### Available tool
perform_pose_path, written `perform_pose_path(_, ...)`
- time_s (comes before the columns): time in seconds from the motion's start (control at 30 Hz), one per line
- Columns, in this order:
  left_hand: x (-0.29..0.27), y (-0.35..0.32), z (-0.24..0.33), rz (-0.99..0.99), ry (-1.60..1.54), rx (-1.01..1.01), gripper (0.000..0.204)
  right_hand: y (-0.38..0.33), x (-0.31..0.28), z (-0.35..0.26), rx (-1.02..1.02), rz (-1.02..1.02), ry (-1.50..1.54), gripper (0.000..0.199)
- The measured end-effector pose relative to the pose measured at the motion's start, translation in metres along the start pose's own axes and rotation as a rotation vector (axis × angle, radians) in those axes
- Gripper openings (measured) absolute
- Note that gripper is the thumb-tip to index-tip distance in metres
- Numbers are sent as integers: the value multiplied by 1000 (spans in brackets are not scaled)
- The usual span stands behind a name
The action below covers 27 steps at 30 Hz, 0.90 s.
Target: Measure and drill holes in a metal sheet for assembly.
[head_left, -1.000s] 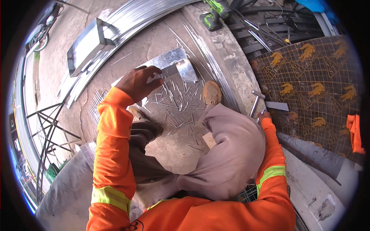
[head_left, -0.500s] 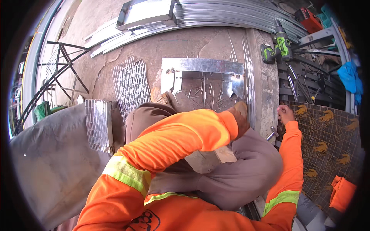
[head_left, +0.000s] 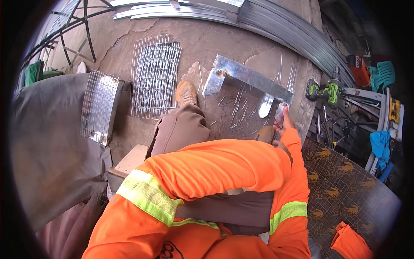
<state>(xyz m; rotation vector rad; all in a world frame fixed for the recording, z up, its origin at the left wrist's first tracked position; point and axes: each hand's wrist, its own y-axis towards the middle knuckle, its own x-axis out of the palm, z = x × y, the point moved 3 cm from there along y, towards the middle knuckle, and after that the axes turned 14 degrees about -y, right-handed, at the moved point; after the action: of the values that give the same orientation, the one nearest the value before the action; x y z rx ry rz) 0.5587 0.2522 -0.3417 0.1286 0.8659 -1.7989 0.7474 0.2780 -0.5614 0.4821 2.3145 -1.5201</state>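
Note:
A bent sheet-metal bracket (head_left: 254,80) with two downturned legs lies at a slant on the concrete ahead of me, brownish weld spots showing near its ends. My right hand (head_left: 286,123) has its thumb against the bracket's right leg, with the fingers closed around that end. Just below, my left hand (head_left: 283,149) is mostly hidden by its orange sleeve, close to my right wrist and the shoe (head_left: 265,134); its fingers do not show. Many thin metal rods (head_left: 239,110) lie scattered beneath and in front of the bracket.
Wire mesh panels (head_left: 155,77) lie left of my shoe; another mesh piece (head_left: 100,108) rests on grey sheeting. Long metal channels (head_left: 276,30) run along the back. A green cordless drill (head_left: 332,91) stands at right, near a patterned board (head_left: 336,181).
My right hand has come from the board's edge to the bracket's right end. The bracket now sits slanted, its right end lower. My left hand has shifted slightly, and the whole view has turned.

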Motion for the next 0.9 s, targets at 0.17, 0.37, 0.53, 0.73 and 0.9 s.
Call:
perform_pose_path(0.17, 14, -1, -4, 82, -51, 38, 39, -12, 30, -7, 76, 16, 77, 84)
perform_pose_path(0.37, 27, -23, -14, 192, -90, 14, 35, -2, 26, -2, -6, 191, -76, 99)
perform_pose_path(0.53, 33, -31, -17, 170, -91, -71, 36, -55, 52, 22, 3, 348, -156, 97)
perform_pose_path(0.73, 16, -25, 7, 167, 32, -79, 36, -69, -10, 2, -50, 280, -381, 92)
perform_pose_path(0.9, 9, -41, 8, 85, 118, -93, 24, -43, -121, -31, -107, 120, -598, 87)
